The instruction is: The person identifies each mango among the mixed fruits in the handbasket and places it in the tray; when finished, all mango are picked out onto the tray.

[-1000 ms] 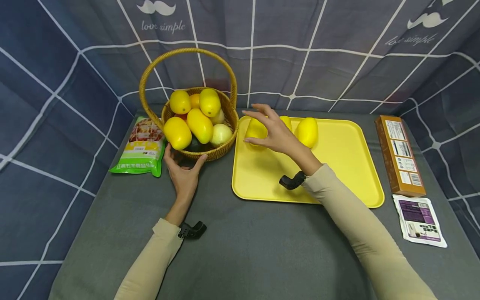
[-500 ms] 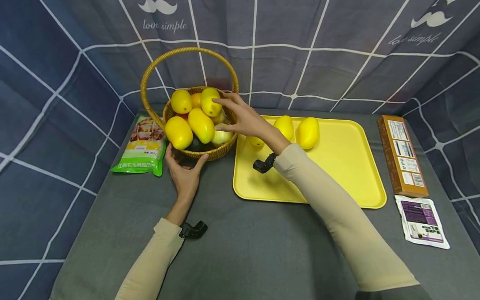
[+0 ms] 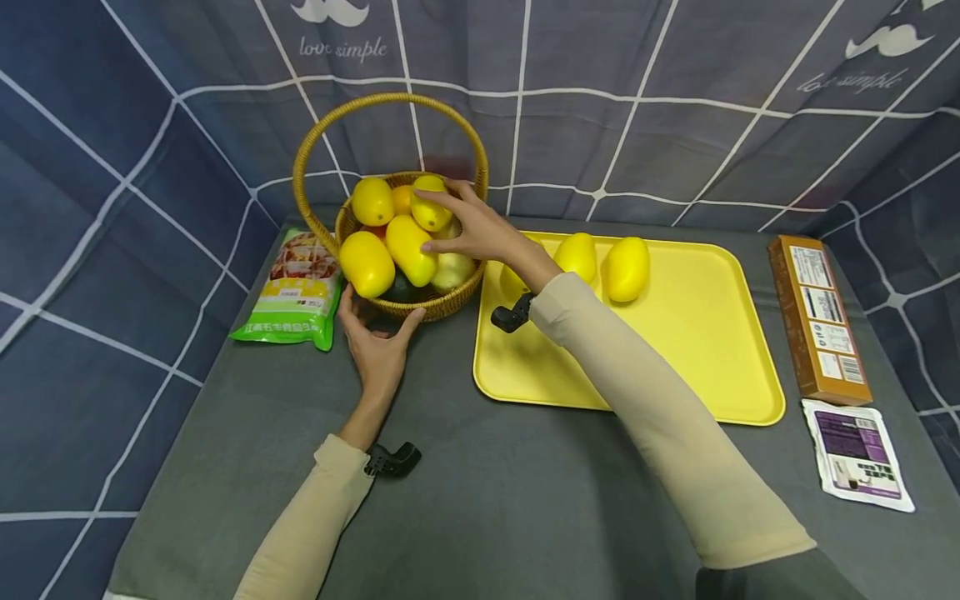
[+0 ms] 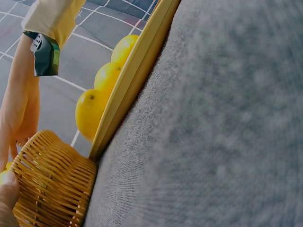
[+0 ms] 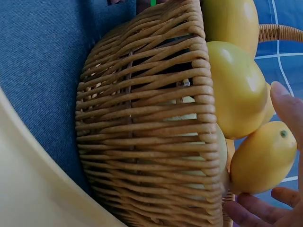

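A round wicker basket (image 3: 450, 304) with a tall handle holds several yellow mangoes, a pale green round item (image 3: 452, 272) and a dark item largely covered by the fruit. My left hand (image 3: 377, 354) holds the basket's near side, thumb and fingers spread along the wall; its thumb (image 4: 8, 189) touches the wicker. Over the basket's right side reaches my right hand (image 3: 474, 229). Its thumb and fingers stand apart around the upper right mango (image 5: 262, 158), with a gap between thumb and fruit. Another mango (image 3: 411, 250) lies just below the thumb.
The yellow tray (image 3: 675, 350) right of the basket bears several mangoes (image 3: 627, 269) along its back. A green food packet (image 3: 296, 292) lies left of the basket. At the right are a brown box (image 3: 821, 321) and a white-and-purple pouch (image 3: 858, 454). Tiled-pattern curtains enclose the table.
My right hand has moved left from above the tray's mango to the basket, around its upper right mango. My left hand has stayed at the basket. The view has shifted slightly.
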{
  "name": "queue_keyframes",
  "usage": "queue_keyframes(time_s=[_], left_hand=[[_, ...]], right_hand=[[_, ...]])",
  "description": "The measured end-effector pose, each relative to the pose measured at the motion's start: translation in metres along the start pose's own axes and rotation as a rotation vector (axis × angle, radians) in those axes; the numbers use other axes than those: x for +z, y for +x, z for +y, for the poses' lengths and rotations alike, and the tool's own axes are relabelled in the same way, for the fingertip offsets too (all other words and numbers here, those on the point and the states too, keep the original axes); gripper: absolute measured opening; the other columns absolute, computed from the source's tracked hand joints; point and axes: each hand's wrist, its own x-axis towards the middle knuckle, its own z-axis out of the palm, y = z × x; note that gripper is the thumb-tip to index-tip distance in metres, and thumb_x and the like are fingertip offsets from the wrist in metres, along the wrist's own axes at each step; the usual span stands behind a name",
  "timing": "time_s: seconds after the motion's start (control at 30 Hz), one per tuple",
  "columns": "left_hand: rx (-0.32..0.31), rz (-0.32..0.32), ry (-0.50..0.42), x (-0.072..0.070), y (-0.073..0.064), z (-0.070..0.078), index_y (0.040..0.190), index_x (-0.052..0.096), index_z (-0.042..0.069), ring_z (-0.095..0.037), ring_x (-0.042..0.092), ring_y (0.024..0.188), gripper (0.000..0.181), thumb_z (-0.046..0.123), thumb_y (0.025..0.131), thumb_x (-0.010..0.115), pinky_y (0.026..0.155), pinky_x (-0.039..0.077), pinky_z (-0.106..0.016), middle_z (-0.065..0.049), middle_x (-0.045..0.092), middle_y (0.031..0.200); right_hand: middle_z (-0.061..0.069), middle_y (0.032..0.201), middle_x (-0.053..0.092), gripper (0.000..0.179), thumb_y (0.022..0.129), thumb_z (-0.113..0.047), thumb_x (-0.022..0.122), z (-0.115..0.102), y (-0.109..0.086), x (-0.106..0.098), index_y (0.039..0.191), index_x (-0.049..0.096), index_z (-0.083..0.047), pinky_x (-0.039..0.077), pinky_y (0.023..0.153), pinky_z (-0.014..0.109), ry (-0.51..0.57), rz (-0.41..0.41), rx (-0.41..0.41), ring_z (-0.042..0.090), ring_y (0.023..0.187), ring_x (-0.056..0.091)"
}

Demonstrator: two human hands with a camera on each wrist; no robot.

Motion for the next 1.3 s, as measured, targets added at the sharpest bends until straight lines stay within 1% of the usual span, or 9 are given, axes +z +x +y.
queue_keyframes(time_s=[0.17, 0.37, 0.6, 0.73, 0.87, 0.93, 1.13, 1.17, 1.3], left_hand=[[-0.003, 0.0, -0.001, 0.001, 0.001, -0.001, 0.152, 0.021, 0.006, -0.043, 0.044, 0.118, 0.094, 0.013, 0.081, 0.081, 0.079, 0.038, -0.056, -0.025, 0.039, 0.142], [-0.011, 0.002, -0.004, 0.001, 0.001, -0.001, 0.152, 0.021, 0.007, -0.043, 0.043, 0.119, 0.095, 0.013, 0.08, 0.082, 0.079, 0.038, -0.056, -0.024, 0.038, 0.143], [-0.015, 0.002, -0.002, 0.001, -0.001, 0.001, 0.152, 0.021, 0.007, -0.043, 0.044, 0.118, 0.095, 0.013, 0.08, 0.082, 0.079, 0.038, -0.055, -0.024, 0.038, 0.142], [-0.016, 0.001, -0.002, 0.001, -0.001, 0.001, 0.152, 0.021, 0.006, -0.043, 0.043, 0.119, 0.095, 0.013, 0.08, 0.082, 0.079, 0.038, -0.054, -0.024, 0.038, 0.143], [-0.012, -0.002, 0.003, 0.001, -0.002, 0.002, 0.152, 0.021, 0.006, -0.044, 0.043, 0.12, 0.095, 0.013, 0.08, 0.082, 0.079, 0.038, -0.056, -0.024, 0.038, 0.144], [-0.009, -0.004, 0.009, 0.001, -0.002, 0.002, 0.152, 0.02, 0.005, -0.044, 0.044, 0.12, 0.095, 0.012, 0.08, 0.082, 0.079, 0.038, -0.055, -0.024, 0.038, 0.144], [-0.002, 0.001, 0.017, 0.002, -0.002, 0.001, 0.152, 0.02, 0.004, -0.047, 0.043, 0.12, 0.096, 0.012, 0.08, 0.082, 0.078, 0.038, -0.054, -0.025, 0.038, 0.144], [-0.002, 0.002, 0.016, 0.002, -0.002, 0.001, 0.152, 0.021, 0.004, -0.047, 0.043, 0.12, 0.096, 0.012, 0.079, 0.082, 0.078, 0.038, -0.054, -0.025, 0.038, 0.143], [-0.011, 0.008, 0.023, 0.001, -0.002, -0.001, 0.153, 0.021, 0.005, -0.045, 0.045, 0.119, 0.096, 0.012, 0.08, 0.082, 0.078, 0.039, -0.051, -0.024, 0.04, 0.142]], right_hand=[[0.014, 0.16, 0.019, 0.072, 0.087, -0.05, 0.069, 0.002, 0.004, 0.004, 0.15, 0.04, -0.029, 0.031, 0.115, 0.048, -0.01, 0.051, -0.046, 0.03, 0.146, 0.028], [0.013, 0.157, 0.028, 0.054, 0.095, -0.041, 0.063, 0.002, 0.001, 0.003, 0.145, 0.049, -0.026, 0.032, 0.115, 0.046, -0.02, 0.098, -0.081, 0.027, 0.145, 0.031], [0.014, 0.153, 0.033, 0.053, 0.093, -0.043, 0.065, 0.003, -0.005, 0.002, 0.142, 0.053, -0.026, 0.034, 0.113, 0.04, -0.027, 0.13, -0.115, 0.027, 0.14, 0.037], [0.016, 0.151, 0.036, 0.053, 0.092, -0.04, 0.068, 0.002, -0.01, 0.002, 0.14, 0.056, -0.022, 0.046, 0.098, 0.035, -0.015, 0.171, -0.163, 0.024, 0.115, 0.056], [0.019, 0.15, 0.036, 0.05, 0.092, -0.035, 0.069, 0.001, -0.019, 0.0, 0.138, 0.058, -0.019, 0.052, 0.085, 0.034, 0.015, 0.201, -0.206, 0.02, 0.092, 0.059], [0.019, 0.15, 0.036, 0.048, 0.092, -0.034, 0.069, 0.001, -0.025, -0.001, 0.137, 0.059, -0.02, 0.052, 0.085, 0.034, 0.01, 0.214, -0.223, 0.02, 0.092, 0.059], [0.019, 0.147, 0.038, 0.04, 0.095, -0.03, 0.065, -0.002, -0.043, -0.007, 0.134, 0.062, -0.02, 0.047, 0.09, 0.037, -0.02, 0.242, -0.274, 0.026, 0.12, 0.053], [0.019, 0.147, 0.038, 0.04, 0.095, -0.028, 0.065, -0.002, -0.046, -0.008, 0.134, 0.062, -0.019, 0.047, 0.089, 0.037, -0.016, 0.243, -0.28, 0.027, 0.12, 0.053], [0.021, 0.148, 0.036, 0.039, 0.096, -0.024, 0.064, -0.004, -0.055, -0.012, 0.134, 0.062, -0.018, 0.051, 0.082, 0.037, 0.006, 0.237, -0.294, 0.027, 0.098, 0.061]])
